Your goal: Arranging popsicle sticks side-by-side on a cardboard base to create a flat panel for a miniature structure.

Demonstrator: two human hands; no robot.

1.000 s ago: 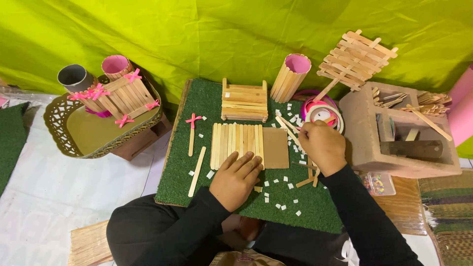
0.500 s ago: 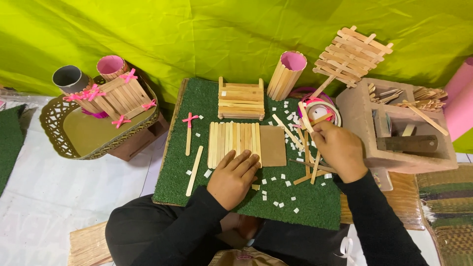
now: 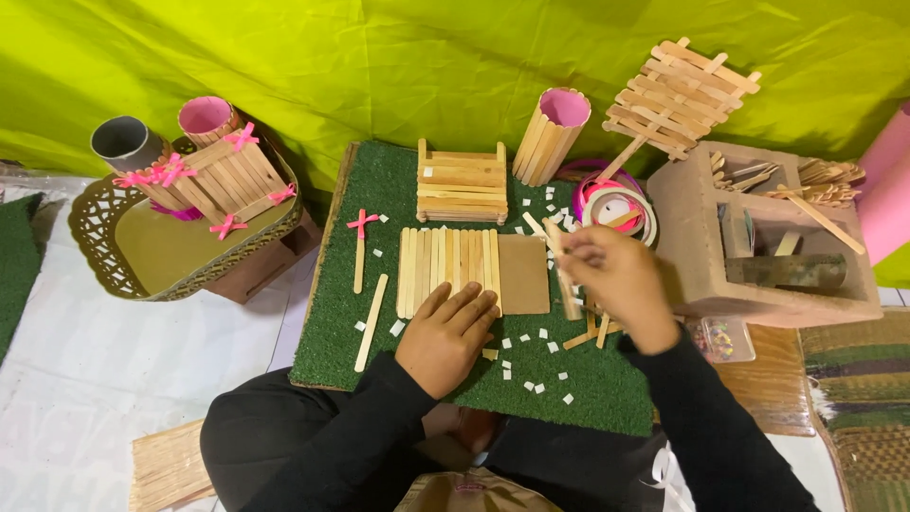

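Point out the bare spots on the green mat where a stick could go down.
Free: the green turf mat's upper-left corner above the pink-bowed stick, and its lower-left strip beside the loose plain stick. Crowded: white paper bits and loose sticks under the right hand; the left hand covers the row of flat wooden sticks.

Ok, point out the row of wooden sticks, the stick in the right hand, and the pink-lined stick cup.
Row of sticks [image 3: 445, 265], head view, middle slats.
Held stick [image 3: 564, 284], head view, lower shaft.
Stick cup [image 3: 550, 137], head view, outer wall.

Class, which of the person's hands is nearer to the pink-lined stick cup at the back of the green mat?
Right. The right hand holds a stick just below the cup; the left hand rests farther down, on the row of sticks.
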